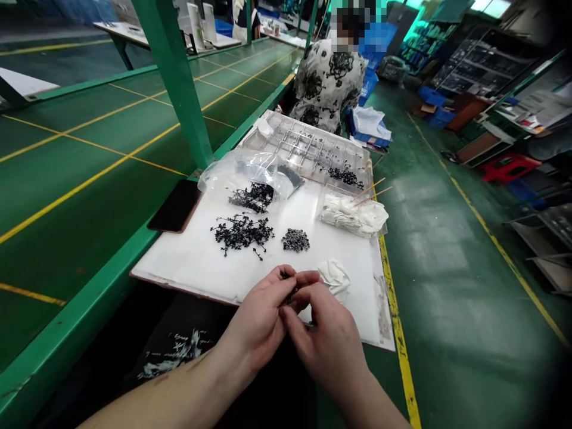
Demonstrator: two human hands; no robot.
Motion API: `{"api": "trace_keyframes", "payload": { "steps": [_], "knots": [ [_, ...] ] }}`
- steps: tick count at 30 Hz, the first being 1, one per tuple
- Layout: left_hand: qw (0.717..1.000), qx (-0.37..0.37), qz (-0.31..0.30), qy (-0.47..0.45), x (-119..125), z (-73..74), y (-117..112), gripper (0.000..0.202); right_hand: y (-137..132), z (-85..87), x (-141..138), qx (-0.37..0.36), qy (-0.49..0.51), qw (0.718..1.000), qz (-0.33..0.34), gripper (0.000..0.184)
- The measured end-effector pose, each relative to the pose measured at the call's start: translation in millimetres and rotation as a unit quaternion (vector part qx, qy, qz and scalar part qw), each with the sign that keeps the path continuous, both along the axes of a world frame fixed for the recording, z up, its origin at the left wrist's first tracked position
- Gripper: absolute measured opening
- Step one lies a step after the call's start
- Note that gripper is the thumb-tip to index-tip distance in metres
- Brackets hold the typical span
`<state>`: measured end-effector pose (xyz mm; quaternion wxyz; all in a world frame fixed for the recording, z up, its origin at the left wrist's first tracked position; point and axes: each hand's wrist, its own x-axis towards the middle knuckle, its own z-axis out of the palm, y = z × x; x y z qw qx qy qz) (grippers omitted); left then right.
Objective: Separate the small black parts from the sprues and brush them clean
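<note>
My left hand (261, 319) and my right hand (324, 336) meet over the near edge of a white board (201, 262). Their fingertips pinch together on a small black part (291, 295), mostly hidden by the fingers. Just beyond lie a heap of black plastic sprues (242, 232) and a small pile of tiny black pieces (295, 239). A crumpled white cloth (335, 275) sits right of my fingers.
A clear plastic bag (250, 176) holds more sprues. Behind it is a clear compartment tray (308, 149), a white glove bundle with wooden sticks (355, 214), and a dark phone (176, 205). A person in a floral shirt (328, 83) sits beyond. Green conveyor (89, 149) at left.
</note>
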<state>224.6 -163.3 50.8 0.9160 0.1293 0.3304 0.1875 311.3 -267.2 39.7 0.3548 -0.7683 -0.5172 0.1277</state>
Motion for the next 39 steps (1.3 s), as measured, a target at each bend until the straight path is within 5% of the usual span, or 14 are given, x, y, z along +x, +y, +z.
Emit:
{"api": "trace_keyframes", "payload": {
  "steps": [7,13,25,30,39],
  "knots": [
    [1.0,-0.021,-0.018,-0.01,0.8,1.2,3.3,0.015,-1.4,3.0,-1.4,0.045,-0.037,0.998,0.01,0.012],
    [1.0,-0.002,-0.002,-0.013,-9.2,-1.1,19.4,0.017,-7.2,21.5,0.1,0.087,-0.005,0.996,0.008,0.015],
    [0.974,0.153,-0.168,-0.017,-42.4,-6.9,27.1,0.025,-26.3,41.1,-0.7,0.104,0.117,0.987,-0.033,0.027],
    [0.956,0.232,-0.181,0.004,-48.2,-9.6,28.6,0.026,-25.3,44.2,-5.3,0.087,0.177,0.979,-0.046,0.026],
    [0.95,0.21,-0.225,-0.06,-62.8,-19.8,41.1,0.045,-10.2,44.8,-16.6,0.091,0.202,0.974,-0.051,0.018]
  ]
}}
